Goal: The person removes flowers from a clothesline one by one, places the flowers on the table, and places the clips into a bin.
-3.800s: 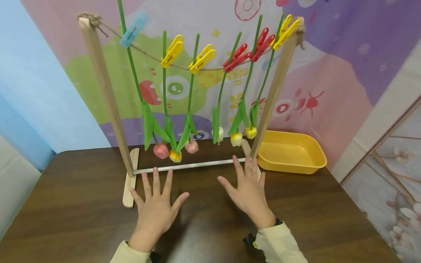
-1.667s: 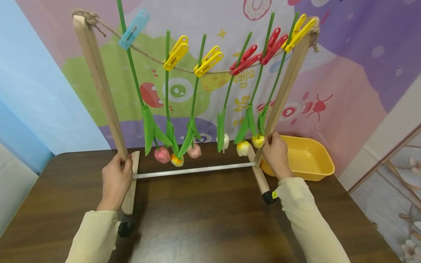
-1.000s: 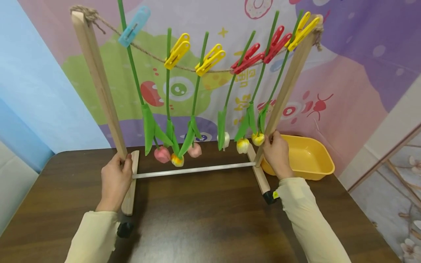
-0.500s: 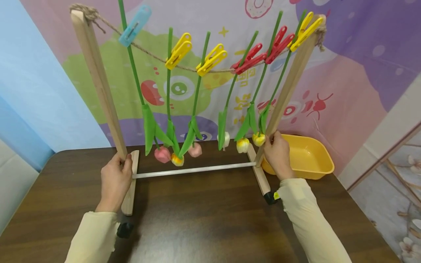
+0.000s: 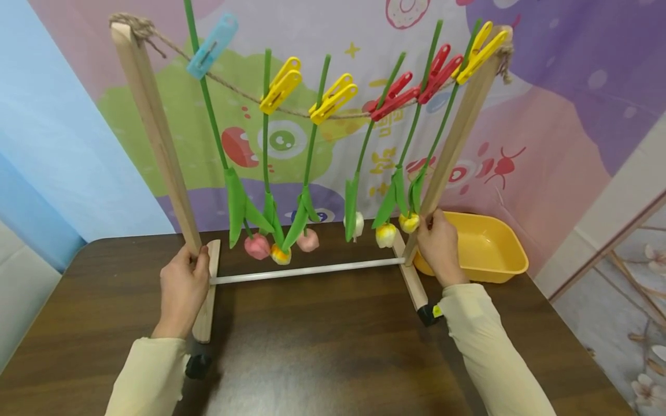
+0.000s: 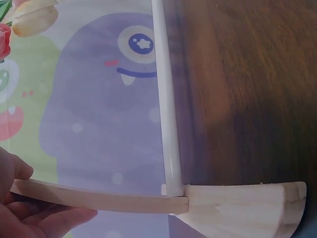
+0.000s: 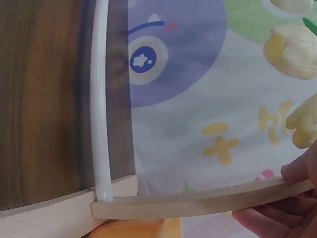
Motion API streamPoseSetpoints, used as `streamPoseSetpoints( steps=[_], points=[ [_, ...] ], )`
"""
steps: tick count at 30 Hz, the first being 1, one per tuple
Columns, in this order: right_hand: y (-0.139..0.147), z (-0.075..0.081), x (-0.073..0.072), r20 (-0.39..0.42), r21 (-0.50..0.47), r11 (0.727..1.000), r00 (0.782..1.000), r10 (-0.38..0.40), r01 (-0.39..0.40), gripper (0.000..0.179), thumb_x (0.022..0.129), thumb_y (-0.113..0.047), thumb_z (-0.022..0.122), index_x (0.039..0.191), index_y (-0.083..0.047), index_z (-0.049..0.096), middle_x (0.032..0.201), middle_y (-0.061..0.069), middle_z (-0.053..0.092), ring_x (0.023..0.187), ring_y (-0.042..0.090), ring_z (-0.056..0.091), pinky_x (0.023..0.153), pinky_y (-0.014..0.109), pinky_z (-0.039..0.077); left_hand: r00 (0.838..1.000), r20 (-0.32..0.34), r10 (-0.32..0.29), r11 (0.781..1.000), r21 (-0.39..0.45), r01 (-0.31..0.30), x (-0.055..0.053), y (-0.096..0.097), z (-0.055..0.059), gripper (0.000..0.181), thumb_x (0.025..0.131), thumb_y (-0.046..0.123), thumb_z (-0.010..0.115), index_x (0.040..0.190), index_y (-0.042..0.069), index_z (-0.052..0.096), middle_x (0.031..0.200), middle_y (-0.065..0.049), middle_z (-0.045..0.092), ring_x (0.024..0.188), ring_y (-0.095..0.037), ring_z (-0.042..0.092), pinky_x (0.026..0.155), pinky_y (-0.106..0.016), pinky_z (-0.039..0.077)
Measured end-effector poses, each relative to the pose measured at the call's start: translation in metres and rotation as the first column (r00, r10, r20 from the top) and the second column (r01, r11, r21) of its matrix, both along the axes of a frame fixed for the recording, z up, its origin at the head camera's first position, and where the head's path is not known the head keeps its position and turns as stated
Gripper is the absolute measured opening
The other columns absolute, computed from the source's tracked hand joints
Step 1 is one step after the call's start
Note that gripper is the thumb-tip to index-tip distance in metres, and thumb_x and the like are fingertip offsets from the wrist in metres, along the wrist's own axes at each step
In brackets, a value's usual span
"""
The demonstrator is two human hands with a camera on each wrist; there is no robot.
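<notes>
A wooden stand has two upright posts with a twine line [image 5: 234, 89] tied between their tops. My left hand [image 5: 182, 290] grips the left post [image 5: 161, 138] low down, thumb on one side and fingers on the other in the left wrist view. On the right post [image 5: 460, 138], my right hand [image 5: 439, 247] holds at a similar height. Several artificial tulips hang heads down from the twine, among them a pink tulip [image 5: 256, 247] and a white tulip [image 5: 355, 224]. A blue clothespin [image 5: 212, 47], yellow clothespins [image 5: 281, 86] and red clothespins [image 5: 394, 99] clip their stems.
A white rod [image 5: 307, 271] joins the posts near their wooden feet [image 5: 206, 315]. Behind the right hand, a yellow basin [image 5: 486, 248] sits on the dark wooden table [image 5: 312, 346]. A cartoon-printed curtain [image 5: 322, 34] hangs close behind the stand.
At first both hands were spread, palms down, before the stand; they then moved outward and took hold of the posts. Over the last second the grip stays and the view barely shifts.
</notes>
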State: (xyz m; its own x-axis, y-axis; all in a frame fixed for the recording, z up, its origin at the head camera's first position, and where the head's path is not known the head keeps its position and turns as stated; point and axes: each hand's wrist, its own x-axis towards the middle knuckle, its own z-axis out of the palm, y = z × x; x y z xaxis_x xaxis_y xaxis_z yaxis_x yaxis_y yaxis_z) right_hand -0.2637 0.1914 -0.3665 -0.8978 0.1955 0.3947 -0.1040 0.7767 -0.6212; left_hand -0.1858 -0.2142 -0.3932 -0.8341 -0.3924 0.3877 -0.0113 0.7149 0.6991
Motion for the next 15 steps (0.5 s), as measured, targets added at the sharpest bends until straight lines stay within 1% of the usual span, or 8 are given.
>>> streamPoseSetpoints(
  steps=[8, 12, 15],
  points=[
    [-0.0010, 0.0008, 0.0003, 0.011, -0.024, 1.000, 1.000, -0.004, 0.004, 0.021, 0.093, -0.012, 0.051, 0.099, 0.007, 0.056, 0.095, 0.028, 0.065, 0.087, 0.041, 0.063, 0.073, 0.049, 0.052, 1.000, -0.020, 0.006, 1.000, -0.013, -0.006, -0.0001, -0.0005, -0.0007, 0.027, 0.095, 0.022, 0.049, 0.079, 0.003, 0.059, 0.061, -0.009, 0.054, 0.053, -0.019, 0.044, 0.046, -0.026, 0.032],
    [-0.0008, 0.0003, 0.0004, 0.017, -0.051, 0.999, 1.000, 0.004, -0.003, 0.021, 0.093, -0.012, 0.051, 0.101, 0.008, 0.056, 0.098, 0.028, 0.065, 0.090, 0.040, 0.064, 0.074, 0.049, 0.052, 1.000, -0.006, -0.001, 1.000, -0.004, 0.001, 0.0008, -0.0008, -0.0001, 0.027, 0.096, 0.024, 0.049, 0.083, 0.002, 0.060, 0.064, -0.011, 0.056, 0.055, -0.019, 0.046, 0.046, -0.025, 0.033],
    [0.0002, -0.0005, 0.0005, 0.023, -0.073, 0.997, 1.000, 0.012, -0.010, 0.023, 0.093, -0.013, 0.052, 0.104, 0.007, 0.056, 0.099, 0.027, 0.065, 0.091, 0.039, 0.064, 0.074, 0.048, 0.053, 1.000, 0.016, -0.004, 1.000, 0.016, 0.004, 0.0017, -0.0008, -0.0002, 0.029, 0.096, 0.026, 0.049, 0.086, 0.002, 0.060, 0.071, -0.013, 0.061, 0.062, -0.022, 0.052, 0.049, -0.024, 0.036]
  ],
)
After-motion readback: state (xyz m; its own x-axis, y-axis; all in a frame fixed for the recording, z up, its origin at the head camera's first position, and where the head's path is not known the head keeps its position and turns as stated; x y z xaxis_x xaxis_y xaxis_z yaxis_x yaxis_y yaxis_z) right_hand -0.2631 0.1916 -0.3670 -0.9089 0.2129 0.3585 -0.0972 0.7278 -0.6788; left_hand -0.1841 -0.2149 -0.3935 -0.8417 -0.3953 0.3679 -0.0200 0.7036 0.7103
